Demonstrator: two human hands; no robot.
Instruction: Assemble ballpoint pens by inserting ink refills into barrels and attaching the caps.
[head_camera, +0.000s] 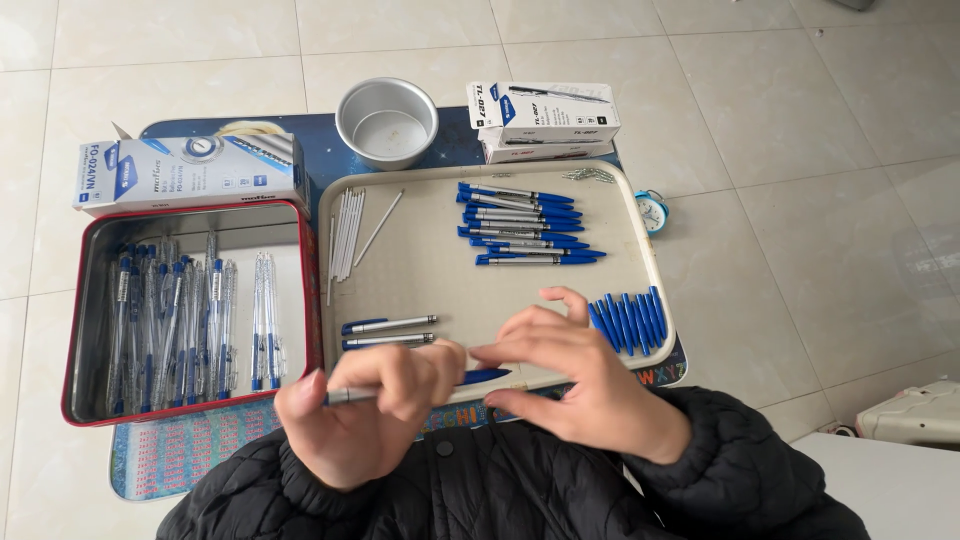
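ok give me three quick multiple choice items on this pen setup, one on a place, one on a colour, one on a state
1. Where is the metal bowl?
A. beyond the tray
B. inside the red tin
C. on the boxes

2. What colour are the loose caps on the tray's right side?
A. red
B. blue
C. black

3. What is the pen between the hands doing?
A. lying in the tin
B. held by the left hand and right hand
C. standing in the bowl

Answers: 1 A, it sits past the tray's far edge. 2 B, all are blue. 3 B, both hands grip it.
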